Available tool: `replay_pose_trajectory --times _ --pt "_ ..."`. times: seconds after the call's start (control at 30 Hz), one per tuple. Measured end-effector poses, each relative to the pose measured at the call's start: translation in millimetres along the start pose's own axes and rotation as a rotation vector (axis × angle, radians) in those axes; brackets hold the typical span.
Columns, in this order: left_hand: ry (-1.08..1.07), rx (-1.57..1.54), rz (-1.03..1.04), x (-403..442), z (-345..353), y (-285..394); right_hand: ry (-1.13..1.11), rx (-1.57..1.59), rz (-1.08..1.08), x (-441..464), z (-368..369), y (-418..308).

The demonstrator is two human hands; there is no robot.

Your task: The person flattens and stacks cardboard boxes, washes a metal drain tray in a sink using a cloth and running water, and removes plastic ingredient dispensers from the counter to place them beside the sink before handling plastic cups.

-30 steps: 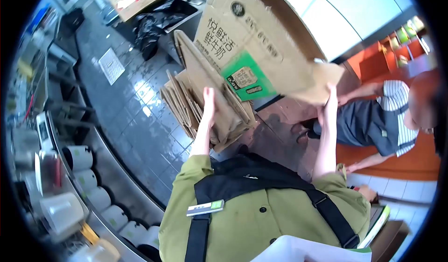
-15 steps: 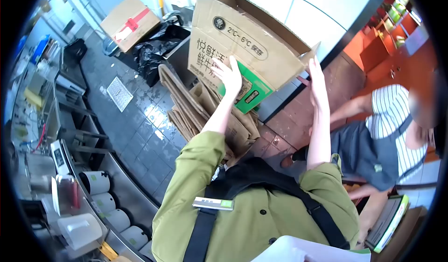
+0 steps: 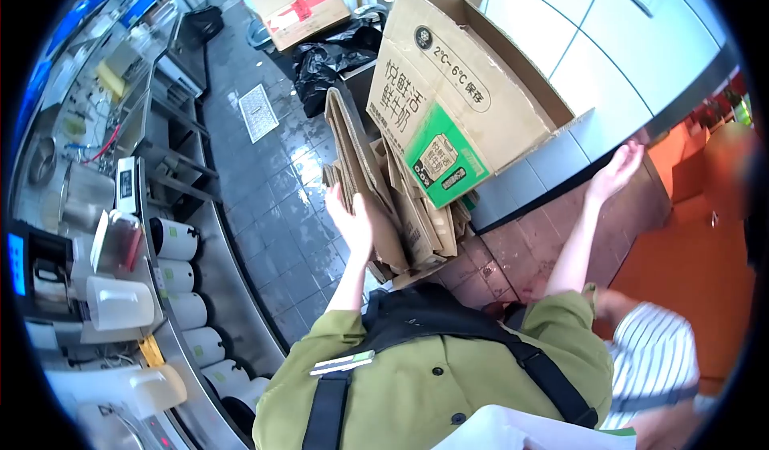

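A large open cardboard box (image 3: 448, 90) with black print and a green patch leans on top of folded cardboard (image 3: 364, 182) beside the white tiled wall. Close to the near left edge of that folded stack, my left hand (image 3: 353, 222) has its fingers apart; whether it touches the cardboard is unclear. My right hand (image 3: 617, 174) is raised to the right of the box, apart from it, palm up with slightly curled fingers and nothing in it.
Behind the stack are a black bag (image 3: 320, 70) and a taped carton (image 3: 300, 10). A steel counter (image 3: 248, 290) with white canisters (image 3: 176, 240) runs along the left. A co-worker in a striped top (image 3: 653, 358) is close at my lower right.
Both my hands have come away from the large box, which now rests on the folded cardboard. My right hand has moved right. The co-worker has shifted lower in view.
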State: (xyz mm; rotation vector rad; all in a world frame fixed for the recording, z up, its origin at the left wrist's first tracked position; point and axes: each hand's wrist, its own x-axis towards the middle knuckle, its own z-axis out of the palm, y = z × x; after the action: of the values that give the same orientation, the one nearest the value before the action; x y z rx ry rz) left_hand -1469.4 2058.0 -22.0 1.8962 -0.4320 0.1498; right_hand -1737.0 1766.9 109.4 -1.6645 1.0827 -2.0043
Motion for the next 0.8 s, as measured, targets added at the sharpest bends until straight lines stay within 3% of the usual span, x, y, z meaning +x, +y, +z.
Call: replay_pose_trajectory --times 0.07,0.13,0.2,0.27,0.3,0.4,0.47,0.53,0.6,0.67,0.73,0.77,0.8 --pt "-0.079 0.186 0.004 5.2 -19.8 -4.9 0.164 -0.347 -0.292 18.2 14.1 -8.0" --pt "-0.284 -0.257 -0.471 8.1 -27.2 -20.4 0.395 -0.611 -0.615 41.0 19.9 -14.7" --pt "-0.357 -0.275 -0.584 -0.3 -25.8 -26.9 0.545 -0.578 -0.54 64.0 22.3 5.1" --pt "-0.369 -0.329 -0.685 -5.6 -19.9 -29.7 0.424 -0.533 -0.353 74.2 26.7 17.9" --pt "-0.327 -0.421 -0.689 -4.5 -18.2 -24.3 0.444 -0.572 -0.433 75.3 26.9 19.5" --pt "-0.127 -0.349 -0.572 11.4 -16.3 -42.3 0.434 -0.558 -0.345 65.9 29.3 16.4" --pt "-0.063 -0.304 -0.514 42.5 -23.4 -48.0 0.498 -0.614 -0.467 72.8 28.5 27.6" --pt "0.008 -0.267 -0.525 82.9 -38.7 -37.4 0.433 -0.569 -0.317 67.2 31.4 12.3" --pt "0.063 -0.313 -0.448 130.7 -59.9 -46.5 0.57 -0.61 -0.706 77.7 30.1 29.3" --pt "0.112 -0.199 -0.219 203.6 -79.2 -82.4 0.338 0.192 -0.446 73.6 27.1 43.3" --pt "0.104 0.046 -0.014 271.9 -91.4 -41.5 0.297 -0.15 -0.562 57.6 38.1 -11.9" --pt "0.089 0.102 0.038 311.5 -91.1 -27.3 0.094 0.065 -0.537 50.9 49.8 -40.3" --pt "0.068 0.155 0.095 356.0 -82.9 -20.2 -0.181 -0.017 -0.455 46.9 53.4 -67.7"
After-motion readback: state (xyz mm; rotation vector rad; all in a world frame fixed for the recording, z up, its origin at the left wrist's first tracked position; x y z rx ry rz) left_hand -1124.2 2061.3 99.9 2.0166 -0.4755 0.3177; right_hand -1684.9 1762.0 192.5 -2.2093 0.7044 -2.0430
